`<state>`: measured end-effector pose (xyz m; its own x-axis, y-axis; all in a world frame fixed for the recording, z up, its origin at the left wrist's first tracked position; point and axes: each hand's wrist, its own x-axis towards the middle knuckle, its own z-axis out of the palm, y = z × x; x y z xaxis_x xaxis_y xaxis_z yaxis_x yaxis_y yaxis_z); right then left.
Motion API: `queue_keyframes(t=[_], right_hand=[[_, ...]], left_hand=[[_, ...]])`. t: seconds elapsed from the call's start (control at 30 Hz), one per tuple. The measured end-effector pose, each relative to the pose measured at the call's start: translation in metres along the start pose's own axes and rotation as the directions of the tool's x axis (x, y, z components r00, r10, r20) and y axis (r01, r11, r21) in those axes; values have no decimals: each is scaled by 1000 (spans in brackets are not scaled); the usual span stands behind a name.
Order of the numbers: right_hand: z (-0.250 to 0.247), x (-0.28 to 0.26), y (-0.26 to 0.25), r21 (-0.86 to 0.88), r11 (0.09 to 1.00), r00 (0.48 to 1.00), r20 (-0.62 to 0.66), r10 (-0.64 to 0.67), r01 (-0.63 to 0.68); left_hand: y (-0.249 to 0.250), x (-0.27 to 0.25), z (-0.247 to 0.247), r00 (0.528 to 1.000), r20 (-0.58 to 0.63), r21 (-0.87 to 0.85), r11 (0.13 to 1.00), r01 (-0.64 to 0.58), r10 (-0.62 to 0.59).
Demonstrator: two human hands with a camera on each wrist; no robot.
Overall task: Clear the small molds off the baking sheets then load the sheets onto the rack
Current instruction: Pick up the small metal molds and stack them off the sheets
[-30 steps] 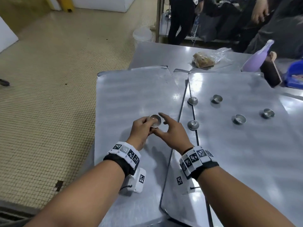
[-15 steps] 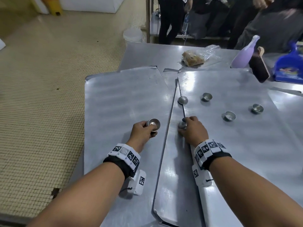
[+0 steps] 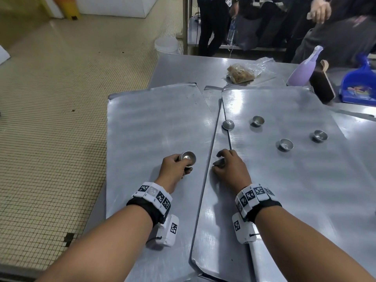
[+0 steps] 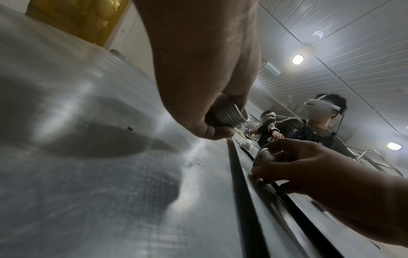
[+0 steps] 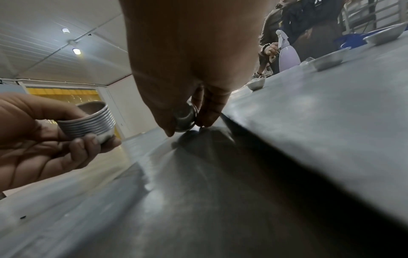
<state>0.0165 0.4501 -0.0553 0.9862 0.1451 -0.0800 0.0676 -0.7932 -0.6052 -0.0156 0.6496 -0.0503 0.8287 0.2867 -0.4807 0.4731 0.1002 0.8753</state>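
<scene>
My left hand (image 3: 175, 165) grips a stack of nested small metal molds (image 3: 188, 158) (image 4: 227, 113) (image 5: 88, 122) above the left baking sheet (image 3: 152, 123). My right hand (image 3: 230, 165) pinches a single small mold (image 5: 184, 120) (image 4: 263, 157) just over the seam between the sheets, its dome side showing. On the right baking sheet (image 3: 295, 190) lie several loose molds: an upturned one (image 3: 228, 124) at its left edge, and three open ones (image 3: 258, 120) (image 3: 286, 144) (image 3: 320, 135).
At the table's back lie a plastic bag of food (image 3: 243, 72), a lilac spray bottle (image 3: 304, 67), a dark brush (image 3: 323, 82) and a blue dustpan (image 3: 360, 84). People stand behind the table. Tiled floor (image 3: 50, 119) lies to the left.
My right hand left the stack, reached right to a mold at the sheets' seam, closed on it and lifted it back toward me. The left hand kept holding the stack.
</scene>
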Motion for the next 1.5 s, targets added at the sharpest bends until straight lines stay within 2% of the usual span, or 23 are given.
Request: queue_keyframes(t=[0.17,0.3,0.53,0.8,0.97,1.17,1.37,1.5], right_hand=[[-2,-17,-5,23,999,999,-31,38,-37],[-5,-21,-4,-19,999,998,51,28,-27],[-4,-36,-6,-135,990,996,72,58,-48],[-8,-59,-20,10,1000,999,-35,-25,26],[-22,-67,-21,115,992,995,-82,-50,59],[-49,-67,1,149,982,989,-112,-96,112],[-82,-65,38,133,981,988,-79,-133,143],[-107,-66,69,140,975,985,-23,-169,170]], left_hand=[[-7,-7,-5,1000,-1,-18,1000,5,-5],[-12,-14,-10,1000,6,-5,1000,7,-7],[-19,-24,-20,1000,18,2,1000,8,-8],[-19,-35,-15,999,34,29,999,-14,13],[-15,-42,8,998,51,26,999,-30,29],[-8,-49,54,995,98,-161,987,-14,30],[-2,-73,127,982,186,-263,962,71,-21],[1,-83,172,990,132,-301,950,88,-50]])
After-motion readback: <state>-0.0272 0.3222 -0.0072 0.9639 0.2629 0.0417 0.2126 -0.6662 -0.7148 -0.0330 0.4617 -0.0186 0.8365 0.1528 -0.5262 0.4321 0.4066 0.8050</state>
